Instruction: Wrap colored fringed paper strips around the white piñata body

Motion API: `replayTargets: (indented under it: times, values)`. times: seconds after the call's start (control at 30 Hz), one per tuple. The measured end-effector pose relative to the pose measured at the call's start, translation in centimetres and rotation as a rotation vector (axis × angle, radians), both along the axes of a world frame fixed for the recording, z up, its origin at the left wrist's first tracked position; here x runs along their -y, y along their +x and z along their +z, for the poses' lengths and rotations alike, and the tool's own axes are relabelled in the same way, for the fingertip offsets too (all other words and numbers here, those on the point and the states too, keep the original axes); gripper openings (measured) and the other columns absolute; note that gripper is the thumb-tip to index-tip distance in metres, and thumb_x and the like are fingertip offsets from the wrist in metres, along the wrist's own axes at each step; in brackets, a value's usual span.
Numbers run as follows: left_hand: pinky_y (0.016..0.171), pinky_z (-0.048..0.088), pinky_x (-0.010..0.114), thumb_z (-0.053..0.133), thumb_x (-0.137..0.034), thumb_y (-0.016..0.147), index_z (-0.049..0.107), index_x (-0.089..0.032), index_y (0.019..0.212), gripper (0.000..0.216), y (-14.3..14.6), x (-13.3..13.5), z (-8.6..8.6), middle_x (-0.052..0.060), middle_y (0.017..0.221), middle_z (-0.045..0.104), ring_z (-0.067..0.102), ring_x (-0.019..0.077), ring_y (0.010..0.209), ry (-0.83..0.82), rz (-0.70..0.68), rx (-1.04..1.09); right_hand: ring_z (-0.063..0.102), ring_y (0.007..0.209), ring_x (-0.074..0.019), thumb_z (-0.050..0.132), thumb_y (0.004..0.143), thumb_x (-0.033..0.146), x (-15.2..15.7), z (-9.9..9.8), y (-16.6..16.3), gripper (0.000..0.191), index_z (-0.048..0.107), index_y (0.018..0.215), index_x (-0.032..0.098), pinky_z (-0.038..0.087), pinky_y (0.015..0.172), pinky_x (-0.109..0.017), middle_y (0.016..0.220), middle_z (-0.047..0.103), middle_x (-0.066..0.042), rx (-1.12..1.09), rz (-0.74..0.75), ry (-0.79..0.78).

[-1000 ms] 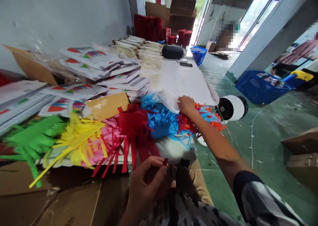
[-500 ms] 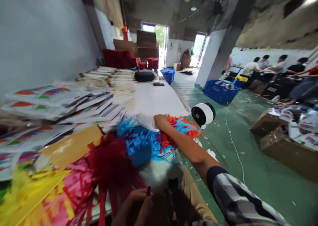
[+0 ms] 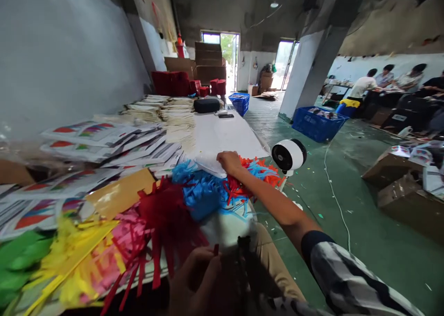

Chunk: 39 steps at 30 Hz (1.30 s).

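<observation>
Left hand: your left hand [image 3: 194,279] sits low at the frame bottom, close to your lap. Thumb and fingers are pinched narrow on a dark red strip [image 3: 215,250], whose tip sticks up above the fingertips.
Right hand: your right hand [image 3: 229,161] is stretched out across the desk [image 3: 229,138], knuckles up. The fingers curl onto the near edge of a white sheet [image 3: 210,165]. Can't tell if they grip it or only press on it.
White sheet: lies on the blue fringe pile [image 3: 201,193], at the near end of the bare white desk top.
Under the wrist: red and orange fringe [image 3: 263,170], tangled with blue strips at the desk edge.
Fringe row: going left from the blue come the dark red fringe [image 3: 163,214], pink fringe [image 3: 118,242], yellow fringe [image 3: 69,256] and green fringe [image 3: 17,260], all overlapping.
Envelope: a tan envelope [image 3: 120,193] lies flat behind the dark red fringe.
Printed packs: flat packs [image 3: 86,133] are stacked along the wall side and show coloured fan shapes. Text is too small to read.
Fan: a white round fan [image 3: 288,155] stands just off the desk edge, near your right forearm. No readable brand.
Far desk: a black pouch [image 3: 206,105] lies with a phone [image 3: 226,115] beside it.
Floor: blue crates [image 3: 317,121] stand on green floor, with cardboard boxes [image 3: 398,191] to the right.
Background: people [image 3: 381,80] sit at the far right wall, well apart from you.
</observation>
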<state>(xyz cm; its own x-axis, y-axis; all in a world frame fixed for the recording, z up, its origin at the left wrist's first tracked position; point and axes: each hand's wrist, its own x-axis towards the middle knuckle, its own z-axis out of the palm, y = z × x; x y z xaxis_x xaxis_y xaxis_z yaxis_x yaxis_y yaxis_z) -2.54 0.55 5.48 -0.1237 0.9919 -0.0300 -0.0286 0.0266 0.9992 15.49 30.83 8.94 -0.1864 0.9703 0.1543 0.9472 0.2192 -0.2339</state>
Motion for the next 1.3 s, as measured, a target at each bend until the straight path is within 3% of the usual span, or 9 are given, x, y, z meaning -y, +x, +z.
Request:
replayTargets:
  times: [0.13,0.23,0.37,0.43,0.53,0.6,0.87,1.1,1.3]
  values:
    - [0.079,0.056,0.023,0.083,-0.049,0.081,0.072,-0.020,0.075,0.032,0.9,0.7,0.5,0.004,0.092,0.074,0.070,0.0200,0.088,0.006,-0.030,0.052,0.071,0.110,-0.0227,0.065,0.101,0.030,0.9,-0.1,1.3,0.023,0.071,0.118,0.015,0.058,0.099,-0.045,0.119,0.074,-0.009,-0.212,0.053,0.055]
    - [0.078,0.055,0.024,0.080,-0.043,0.086,0.071,-0.019,0.078,0.026,0.6,0.8,0.3,0.004,0.090,0.074,0.070,0.0197,0.088,0.043,-0.061,0.014,0.075,0.096,-0.0208,0.060,0.098,0.017,3.6,-0.3,1.7,0.019,0.075,0.109,0.013,0.059,0.091,-0.036,0.102,0.080,-0.009,-0.385,0.107,0.064]
    - [0.078,0.054,0.024,0.076,-0.035,0.091,0.071,-0.019,0.081,0.020,0.2,0.6,0.4,0.003,0.091,0.073,0.069,0.0173,0.086,0.102,-0.046,-0.002,0.076,0.087,-0.0167,0.059,0.097,0.019,11.8,-0.6,2.2,0.016,0.074,0.101,0.016,0.059,0.081,-0.028,0.095,0.081,-0.004,-0.568,0.236,0.006]
    - [0.078,0.054,0.023,0.076,-0.032,0.092,0.071,-0.019,0.083,0.016,0.3,0.5,0.6,0.003,0.094,0.073,0.069,0.0156,0.086,0.113,-0.049,0.010,0.076,0.084,-0.0167,0.068,0.096,0.028,16.5,-0.1,2.7,0.012,0.075,0.102,0.020,0.059,0.076,-0.028,0.093,0.081,-0.002,-0.722,0.340,-0.038]
    - [0.074,0.052,0.020,0.074,-0.028,0.094,0.070,-0.020,0.086,0.012,1.0,0.2,0.8,0.001,0.095,0.072,0.068,0.0127,0.083,0.130,-0.086,0.030,0.077,0.089,-0.0163,0.074,0.095,0.030,21.9,1.1,3.3,0.012,0.077,0.105,0.025,0.059,0.081,-0.028,0.096,0.082,0.000,-0.820,0.444,-0.111]
    - [0.073,0.052,0.020,0.072,-0.027,0.095,0.070,-0.019,0.086,0.012,1.4,0.2,0.9,0.001,0.094,0.072,0.067,0.0118,0.081,0.157,-0.117,0.042,0.078,0.091,-0.0157,0.074,0.096,0.028,23.7,1.8,3.6,0.012,0.079,0.107,0.027,0.059,0.085,-0.028,0.100,0.083,0.001,-0.794,0.464,-0.104]
    - [0.067,0.048,0.022,0.069,-0.022,0.097,0.068,-0.020,0.089,0.009,2.0,0.4,0.6,0.001,0.091,0.070,0.063,0.0108,0.076,0.283,-0.154,-0.121,0.076,0.093,-0.0166,0.071,0.099,0.025,25.3,1.9,3.9,0.014,0.078,0.110,0.029,0.058,0.085,-0.030,0.102,0.081,0.000,-0.660,0.525,-0.026]
    - [0.076,0.050,0.026,0.067,-0.017,0.097,0.066,-0.020,0.092,0.007,1.9,0.3,0.7,0.002,0.092,0.072,0.067,0.0141,0.083,0.403,-0.194,-0.252,0.072,0.094,-0.0162,0.066,0.100,0.016,26.0,1.6,3.8,0.020,0.076,0.113,0.027,0.056,0.085,-0.030,0.100,0.079,0.000,-0.613,0.583,0.057]
    - [0.074,0.048,0.027,0.063,-0.016,0.097,0.063,-0.021,0.091,0.008,1.8,0.1,0.6,0.002,0.089,0.071,0.065,0.0149,0.080,0.446,-0.268,-0.360,0.071,0.095,-0.0177,0.061,0.101,0.011,26.4,1.6,4.3,0.028,0.072,0.122,0.026,0.055,0.088,-0.034,0.103,0.079,-0.003,-0.537,0.675,0.097]
